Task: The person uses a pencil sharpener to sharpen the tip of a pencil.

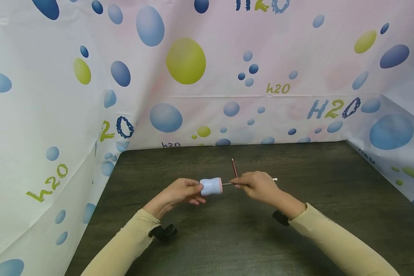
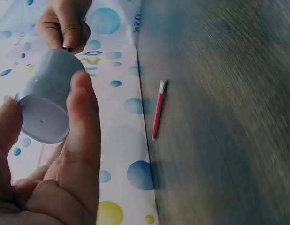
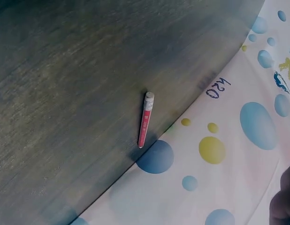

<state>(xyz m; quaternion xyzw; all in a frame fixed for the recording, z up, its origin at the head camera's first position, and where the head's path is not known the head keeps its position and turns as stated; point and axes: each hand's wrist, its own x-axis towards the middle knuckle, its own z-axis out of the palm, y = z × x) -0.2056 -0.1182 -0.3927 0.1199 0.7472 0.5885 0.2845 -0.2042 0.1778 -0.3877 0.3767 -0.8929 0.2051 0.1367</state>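
My left hand (image 1: 183,191) holds a light blue pencil sharpener (image 1: 211,186) with a pink rim between thumb and fingers. In the left wrist view, the smooth round end of the sharpener (image 2: 45,119) faces the camera. To the right, my right hand (image 1: 258,187) pinches a dark pencil (image 1: 229,184) lying roughly level. One end of this pencil meets the pink-rimmed side of the sharpener; how far it goes in is hidden. Its white-tipped end shows past the knuckles. Only a dark sliver of a hand (image 3: 283,199) enters the right wrist view.
A red pencil (image 1: 234,168) with a white end (image 3: 149,97) lies on the dark wooden table (image 1: 207,245), beyond the right hand and near the back edge. White sheeting (image 1: 248,126) with blue and green dots rises along the back and both sides.
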